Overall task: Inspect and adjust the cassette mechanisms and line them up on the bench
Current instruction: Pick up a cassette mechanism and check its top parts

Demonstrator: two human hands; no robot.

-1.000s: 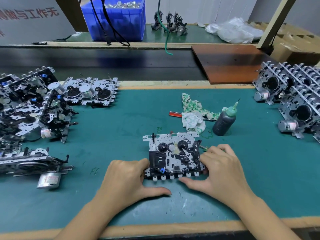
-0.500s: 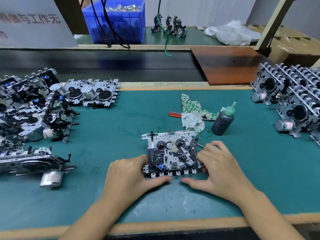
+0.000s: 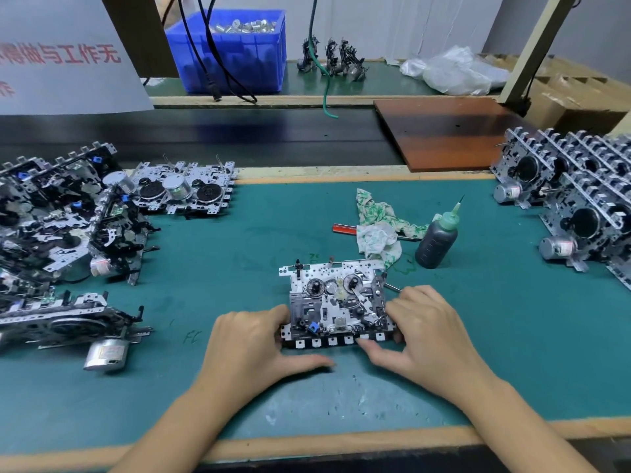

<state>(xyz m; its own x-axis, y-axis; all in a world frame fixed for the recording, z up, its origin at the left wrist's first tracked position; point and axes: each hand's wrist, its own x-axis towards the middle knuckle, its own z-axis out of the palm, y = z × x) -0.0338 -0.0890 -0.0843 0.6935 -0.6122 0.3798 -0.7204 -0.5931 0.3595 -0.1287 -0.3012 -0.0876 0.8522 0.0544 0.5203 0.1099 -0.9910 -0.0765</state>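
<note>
Mechanism in hand: cassette mechanism [image 3: 336, 302] lies flat on the green table [image 3: 239, 254], near centre.
Left hand [image 3: 254, 346]: fingers curled on its left edge, thumb stretched along the near side.
Right hand [image 3: 428, 329]: fingers curled on its right edge, thumb at the near tabs.
Left side: piled mechanisms [image 3: 58, 220].
Right side: lined-up row [image 3: 577, 199].
Behind: oil bottle [image 3: 438, 238], rag [image 3: 379, 230].

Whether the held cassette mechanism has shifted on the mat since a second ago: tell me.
No. The cassette mechanism keeps its spot beside the oil bottle and rag.

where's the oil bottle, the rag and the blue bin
oil bottle [image 3: 436, 243], head view, on its dark body
rag [image 3: 378, 237], head view, on its white bunched middle
blue bin [image 3: 235, 59], head view, on its front wall
</note>
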